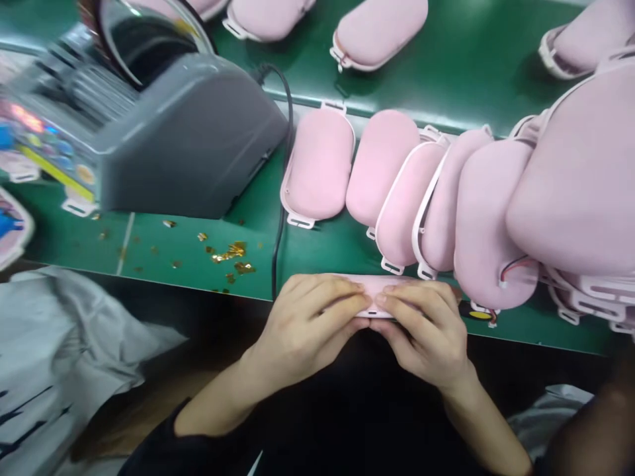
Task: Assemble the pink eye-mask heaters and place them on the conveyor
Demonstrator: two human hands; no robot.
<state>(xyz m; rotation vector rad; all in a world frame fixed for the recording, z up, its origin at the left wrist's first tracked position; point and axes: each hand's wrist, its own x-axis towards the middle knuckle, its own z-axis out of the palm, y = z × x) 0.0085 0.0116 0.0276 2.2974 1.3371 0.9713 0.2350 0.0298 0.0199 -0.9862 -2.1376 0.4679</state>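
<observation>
Between my two hands, at the front edge of the green table, is a pink rounded plastic casing [373, 305] with a small dark slot on its near side. My left hand [310, 324] grips its left end, thumb below and fingers over the top. On the right end my right hand [429, 330] holds it the same way, and the fingertips of both hands almost meet at the middle. Just beyond, a row of similar pink casings [322, 165] with white rims and slotted tabs leans together. One casing [496, 218] has a red and black wire with a small white connector.
A grey tape dispenser [193, 132] with lit buttons stands at the left, its black cable [278, 251] running down the table. Gold scraps [231, 252] lie before it. More pink casings [381, 33] rest on the green surface [476, 59] behind. A grey cloth bag [74, 344] hangs at left.
</observation>
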